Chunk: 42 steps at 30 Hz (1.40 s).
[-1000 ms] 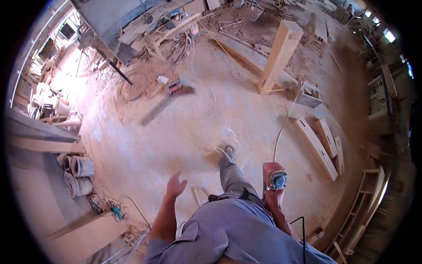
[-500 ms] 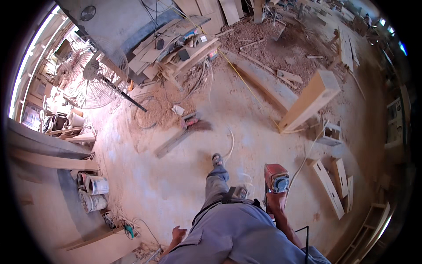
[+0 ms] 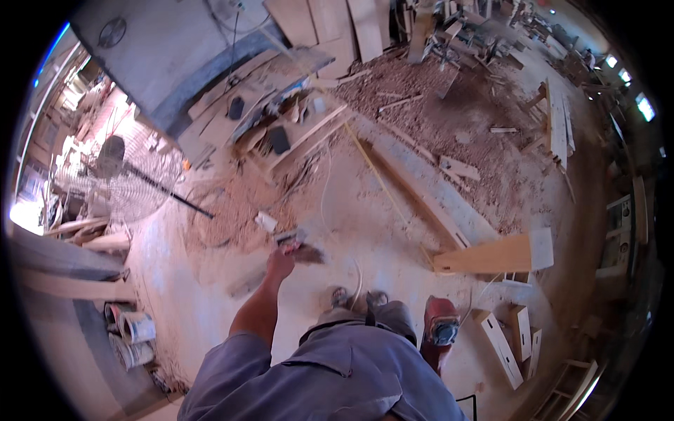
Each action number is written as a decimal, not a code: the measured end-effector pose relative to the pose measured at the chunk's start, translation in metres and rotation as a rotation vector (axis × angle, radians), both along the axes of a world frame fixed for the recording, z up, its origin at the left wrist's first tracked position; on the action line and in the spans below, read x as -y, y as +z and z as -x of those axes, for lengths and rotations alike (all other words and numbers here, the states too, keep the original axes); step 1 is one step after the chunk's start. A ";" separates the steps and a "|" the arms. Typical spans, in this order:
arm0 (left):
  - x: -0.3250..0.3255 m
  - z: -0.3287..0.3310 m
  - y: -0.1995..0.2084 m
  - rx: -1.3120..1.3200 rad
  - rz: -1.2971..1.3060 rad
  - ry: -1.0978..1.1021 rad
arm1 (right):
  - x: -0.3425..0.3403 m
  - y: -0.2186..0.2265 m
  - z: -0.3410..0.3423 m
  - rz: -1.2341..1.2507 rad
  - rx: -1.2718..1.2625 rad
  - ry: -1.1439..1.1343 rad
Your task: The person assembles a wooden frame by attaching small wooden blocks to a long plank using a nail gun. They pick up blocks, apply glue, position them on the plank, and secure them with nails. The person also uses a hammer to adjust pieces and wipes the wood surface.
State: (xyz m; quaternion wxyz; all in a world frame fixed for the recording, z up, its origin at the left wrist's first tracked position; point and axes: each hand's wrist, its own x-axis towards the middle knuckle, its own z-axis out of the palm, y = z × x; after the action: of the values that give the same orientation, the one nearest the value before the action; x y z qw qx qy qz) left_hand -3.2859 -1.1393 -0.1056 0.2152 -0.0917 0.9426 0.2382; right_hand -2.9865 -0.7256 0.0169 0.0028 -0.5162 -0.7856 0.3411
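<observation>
My left hand (image 3: pixel 281 265) reaches forward and left over the floor, seen from its back. Its fingers are hidden, and it overlaps a red-and-dark tool (image 3: pixel 290 247) in the picture; whether the two touch I cannot tell. This tool lies by a dark strip of wood (image 3: pixel 246 282). At my right side, my right hand (image 3: pixel 434 356) grips a red-and-grey nail gun (image 3: pixel 442 321), whose body covers most of the hand. Ahead of the nail gun, a thick pale wooden post (image 3: pixel 488 255) juts to the right from beside a long beam (image 3: pixel 414 189) on the floor.
Slotted wooden pieces (image 3: pixel 500 349) lie at the right. A large wire-cage fan (image 3: pixel 116 168) stands far left, beyond several buckets (image 3: pixel 135 328). Ahead is a low bench (image 3: pixel 309 144) cluttered with boards. A pale hose (image 3: pixel 358 277) crosses the floor near my feet.
My left hand has swung from beside my hip forward over the floor. Both feet now stand side by side. The view has tilted, and the nail gun appears lower.
</observation>
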 end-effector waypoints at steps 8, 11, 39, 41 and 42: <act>-0.110 0.232 -0.036 -0.410 -0.274 -0.013 | -0.057 -0.044 0.135 0.135 -0.019 -0.046; -0.125 0.287 -0.039 -0.295 -0.250 0.003 | -0.070 -0.056 0.167 0.173 0.005 -0.019; -0.186 0.701 -0.061 -0.210 0.180 0.281 | 0.054 -0.048 0.344 0.321 0.378 -0.343; -0.167 0.704 -0.059 -0.232 0.094 0.352 | 0.056 -0.050 0.345 0.333 0.358 -0.331; -0.154 0.708 -0.059 -0.207 0.021 0.367 | 0.059 -0.050 0.343 0.344 0.345 -0.326</act>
State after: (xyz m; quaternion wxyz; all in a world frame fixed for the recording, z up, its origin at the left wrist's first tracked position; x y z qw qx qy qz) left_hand -3.9937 -0.9851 -0.1651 0.0695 -0.2392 0.9295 0.2719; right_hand -3.3297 -0.7842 -0.0329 -0.1637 -0.6790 -0.6117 0.3716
